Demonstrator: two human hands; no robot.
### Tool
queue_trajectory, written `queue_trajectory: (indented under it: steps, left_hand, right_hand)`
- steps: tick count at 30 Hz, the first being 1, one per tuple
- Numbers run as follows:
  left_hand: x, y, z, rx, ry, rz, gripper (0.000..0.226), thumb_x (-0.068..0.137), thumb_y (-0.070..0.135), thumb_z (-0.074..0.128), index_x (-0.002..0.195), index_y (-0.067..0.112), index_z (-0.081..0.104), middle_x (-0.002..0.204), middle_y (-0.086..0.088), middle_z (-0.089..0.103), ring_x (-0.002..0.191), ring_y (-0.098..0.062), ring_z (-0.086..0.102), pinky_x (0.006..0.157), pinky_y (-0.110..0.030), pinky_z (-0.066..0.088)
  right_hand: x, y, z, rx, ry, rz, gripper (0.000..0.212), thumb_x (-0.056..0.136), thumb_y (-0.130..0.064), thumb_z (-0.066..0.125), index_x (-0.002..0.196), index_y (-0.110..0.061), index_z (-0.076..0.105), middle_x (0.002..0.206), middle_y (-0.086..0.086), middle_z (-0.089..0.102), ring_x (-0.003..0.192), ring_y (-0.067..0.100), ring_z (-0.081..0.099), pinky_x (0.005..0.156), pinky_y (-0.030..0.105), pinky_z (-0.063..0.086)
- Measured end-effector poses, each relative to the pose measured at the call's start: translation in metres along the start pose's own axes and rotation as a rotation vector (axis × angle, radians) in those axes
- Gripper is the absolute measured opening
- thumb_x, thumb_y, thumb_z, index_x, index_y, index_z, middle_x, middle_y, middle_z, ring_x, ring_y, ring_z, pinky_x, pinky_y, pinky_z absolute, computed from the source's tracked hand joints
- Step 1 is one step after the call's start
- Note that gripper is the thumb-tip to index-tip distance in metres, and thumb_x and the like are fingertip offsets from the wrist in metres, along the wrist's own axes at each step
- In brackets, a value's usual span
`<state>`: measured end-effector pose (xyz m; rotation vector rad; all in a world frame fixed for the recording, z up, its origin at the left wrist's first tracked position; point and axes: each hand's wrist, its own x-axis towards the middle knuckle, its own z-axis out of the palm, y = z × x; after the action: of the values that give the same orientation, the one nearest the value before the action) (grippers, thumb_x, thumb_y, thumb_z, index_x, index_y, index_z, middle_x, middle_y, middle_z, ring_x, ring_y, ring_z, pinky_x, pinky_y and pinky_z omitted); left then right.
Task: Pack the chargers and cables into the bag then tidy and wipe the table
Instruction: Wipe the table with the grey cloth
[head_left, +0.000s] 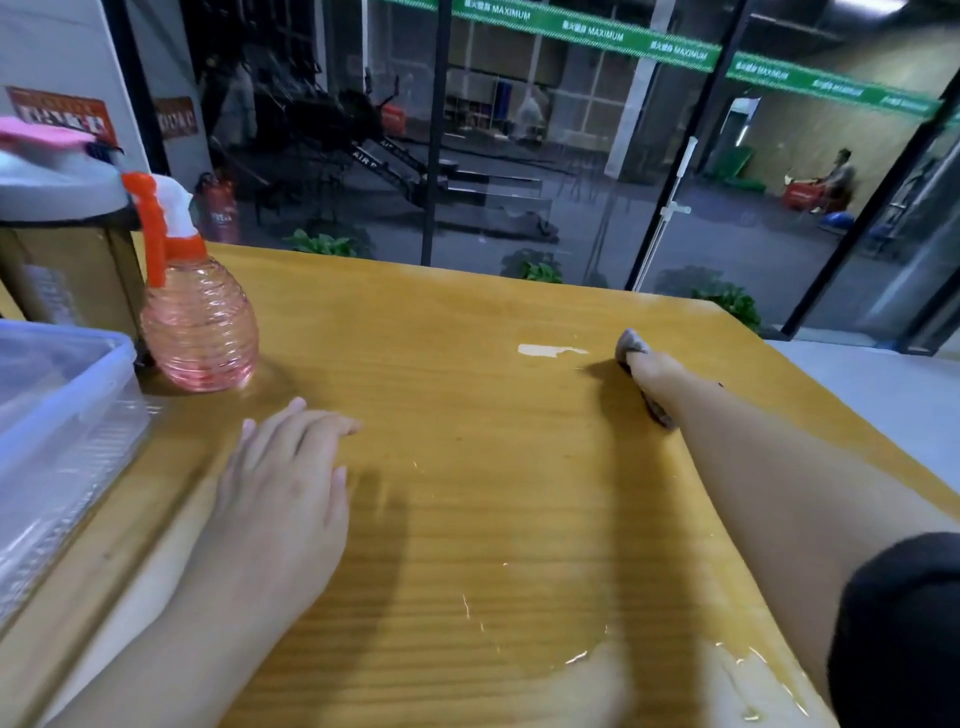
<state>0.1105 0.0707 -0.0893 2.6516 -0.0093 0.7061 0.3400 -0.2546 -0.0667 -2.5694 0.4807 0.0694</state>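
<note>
At the near edge of the yellow-brown wooden table (467, 519), wet streaks and small glints of water lie on the grain, thickest toward the near right corner. The left hand (285, 467) rests palm-down on the tabletop by the left edge, its fingers straight and slightly spread, holding nothing. Beside it, hanging over the left edge, sits a clear plastic storage box (57, 441) with a ribbed lid. The right arm, in a short black sleeve (898, 629), reaches out along the right edge. The right hand (649, 366) presses on a small grey-brown cloth (629, 344) near the far right corner; the cloth bunches out past the fingertips and also shows under the wrist, but the fingers themselves are hidden, so I cannot tell whether they curl round it. Just left of the cloth a pale chipped patch (548, 351) breaks the surface. By the far left corner stands a pink ribbed translucent spray bottle (200, 327) with an orange and white trigger head. Beyond the far edge are green potted plants (540, 270) and a glass wall.
</note>
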Motion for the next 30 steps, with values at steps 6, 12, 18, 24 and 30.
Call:
queue_trajectory:
  steps: [6, 12, 18, 24, 30]
  left_hand:
    - [0.001, -0.004, 0.003, -0.046, 0.020, -0.013, 0.033, 0.081, 0.020, 0.040, 0.112, 0.027, 0.049, 0.113, 0.010, 0.054, 0.126, -0.016, 0.036, 0.109, -0.044, 0.019]
    - [0.002, -0.007, 0.007, -0.067, 0.025, 0.004, 0.037, 0.081, 0.032, 0.028, 0.111, 0.029, 0.049, 0.112, 0.019, 0.046, 0.127, -0.012, 0.034, 0.110, -0.035, 0.012]
    - [0.002, -0.010, 0.011, -0.057, 0.057, -0.021, 0.035, 0.079, 0.030, 0.031, 0.107, 0.027, 0.051, 0.107, 0.017, 0.049, 0.122, -0.013, 0.038, 0.108, -0.028, 0.005]
    - [0.003, -0.010, 0.011, -0.040, 0.072, -0.063, 0.035, 0.078, 0.029, 0.030, 0.106, 0.029, 0.051, 0.103, 0.017, 0.050, 0.121, -0.012, 0.038, 0.111, -0.019, -0.007]
    - [0.002, -0.010, 0.010, -0.038, 0.056, -0.073, 0.036, 0.077, 0.031, 0.030, 0.106, 0.029, 0.052, 0.103, 0.015, 0.049, 0.121, -0.012, 0.037, 0.110, -0.018, -0.008]
  right_hand:
    - [0.044, -0.014, 0.001, 0.059, 0.055, 0.049, 0.055, 0.099, -0.037, 0.015, 0.138, -0.008, 0.040, 0.139, 0.021, 0.042, 0.129, 0.032, 0.040, 0.111, 0.043, 0.024]
    - [0.064, -0.019, 0.013, -0.061, 0.073, 0.115, 0.064, 0.096, -0.049, 0.015, 0.152, -0.018, 0.006, 0.160, 0.005, 0.002, 0.146, 0.027, -0.003, 0.117, 0.047, 0.000]
    - [0.072, -0.025, 0.010, -0.025, -0.042, -0.033, 0.055, 0.097, -0.044, 0.021, 0.145, -0.021, 0.032, 0.158, 0.009, 0.012, 0.144, 0.029, 0.011, 0.113, 0.047, 0.010]
    - [0.095, -0.014, 0.010, 0.026, -0.048, -0.105, 0.024, 0.071, -0.057, 0.033, 0.064, -0.034, 0.029, 0.071, -0.001, 0.028, 0.061, 0.020, 0.031, 0.059, 0.034, 0.026]
    - [0.076, -0.030, 0.015, 0.044, -0.068, -0.136, 0.054, 0.098, -0.042, 0.030, 0.143, -0.012, 0.035, 0.152, 0.013, 0.028, 0.135, 0.034, 0.029, 0.111, 0.043, 0.022]
